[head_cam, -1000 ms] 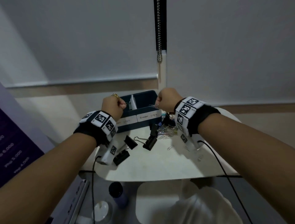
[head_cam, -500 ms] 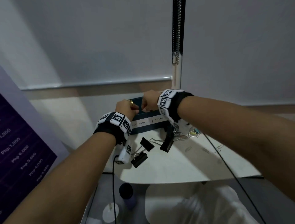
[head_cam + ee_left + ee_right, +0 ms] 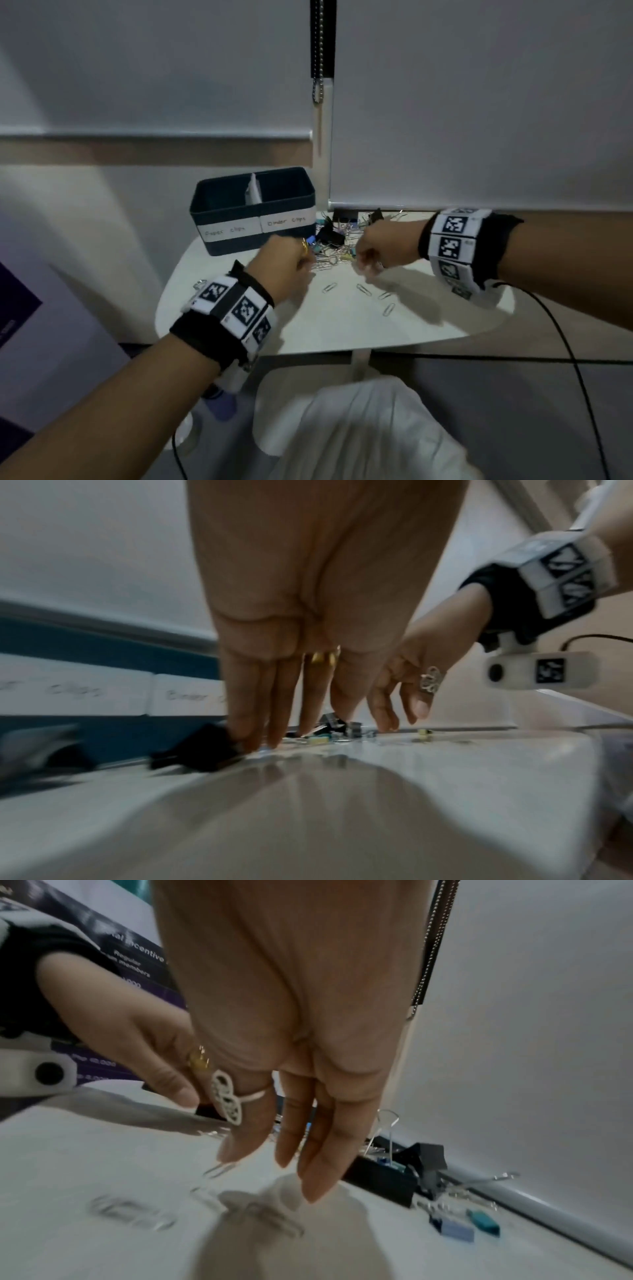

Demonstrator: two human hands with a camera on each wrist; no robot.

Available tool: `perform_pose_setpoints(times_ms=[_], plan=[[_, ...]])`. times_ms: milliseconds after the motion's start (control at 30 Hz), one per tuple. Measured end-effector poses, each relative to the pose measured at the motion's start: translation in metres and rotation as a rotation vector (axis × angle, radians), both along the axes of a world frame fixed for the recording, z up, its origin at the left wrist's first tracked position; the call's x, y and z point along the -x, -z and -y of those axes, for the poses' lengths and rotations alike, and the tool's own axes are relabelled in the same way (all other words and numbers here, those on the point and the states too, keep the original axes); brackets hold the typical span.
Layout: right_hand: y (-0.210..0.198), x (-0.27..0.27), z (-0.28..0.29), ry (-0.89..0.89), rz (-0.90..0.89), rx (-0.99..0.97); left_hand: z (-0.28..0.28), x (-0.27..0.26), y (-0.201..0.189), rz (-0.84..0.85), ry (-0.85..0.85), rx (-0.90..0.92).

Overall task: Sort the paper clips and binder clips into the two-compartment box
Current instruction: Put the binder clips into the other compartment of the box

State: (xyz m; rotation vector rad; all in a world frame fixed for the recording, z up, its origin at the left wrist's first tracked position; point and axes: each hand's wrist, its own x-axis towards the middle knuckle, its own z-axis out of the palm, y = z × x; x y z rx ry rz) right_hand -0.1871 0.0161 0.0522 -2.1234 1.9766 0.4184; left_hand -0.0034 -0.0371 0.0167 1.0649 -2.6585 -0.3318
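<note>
Both hands have come down from the two-compartment box [image 3: 253, 212] at 12 o'clock to the counter [image 3: 342, 325]. Left hand [image 3: 286, 265] and right hand [image 3: 378, 248]: fingers extended, empty. Clip pile [image 3: 337, 240] remains unsorted; next pickup pending.

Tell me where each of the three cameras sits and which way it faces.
Head: worn on the head, looking forward and down at the white rounded table and dark blue two-compartment box; both forearms, left hand and right hand show.
Left wrist: under the left wrist, looking along straight fingers touching the tabletop; the right hand appears beyond.
Right wrist: under the right wrist, looking along downward-pointing fingers above silver wire paper clips; the left hand appears beyond.
Shared: both wrist views show the opposite hand.
</note>
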Motion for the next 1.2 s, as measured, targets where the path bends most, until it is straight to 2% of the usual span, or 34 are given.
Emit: perform_pose_setpoints(times_ms=[67,133,267,367,467,567,700,800,1033,1200], plan=[[0.005,0.01,-0.017,0.007,-0.02,-0.026,-0.022,0.012,0.011,0.166,-0.024,-0.106],[0.013,0.017,-0.03,0.034,0.016,-0.037,-0.042,0.024,0.023,0.263,-0.078,-0.154],[0.027,0.027,-0.045,0.046,0.094,-0.005,-0.064,0.045,0.048,0.29,-0.174,-0.2],[0.028,0.024,-0.054,-0.029,0.082,0.012,-0.076,0.052,0.054,0.221,-0.179,-0.209],[0.032,0.011,-0.066,-0.076,-0.013,0.079,-0.082,0.061,0.053,0.155,-0.144,-0.165],[0.045,-0.001,-0.072,-0.028,-0.101,0.158,-0.08,0.068,0.057,0.147,-0.089,-0.141],[0.067,0.0,-0.073,0.123,0.058,0.314,-0.077,0.059,0.058,0.114,-0.017,-0.13],[0.082,0.0,-0.079,0.154,0.196,0.437,-0.074,0.044,0.059,0.115,0.049,-0.114],[0.085,-0.003,-0.088,0.048,0.294,0.43,-0.077,0.017,0.057,0.036,0.163,-0.13],[0.09,0.001,-0.101,-0.055,0.338,0.503,-0.075,-0.001,0.058,0.161,0.27,-0.094]])
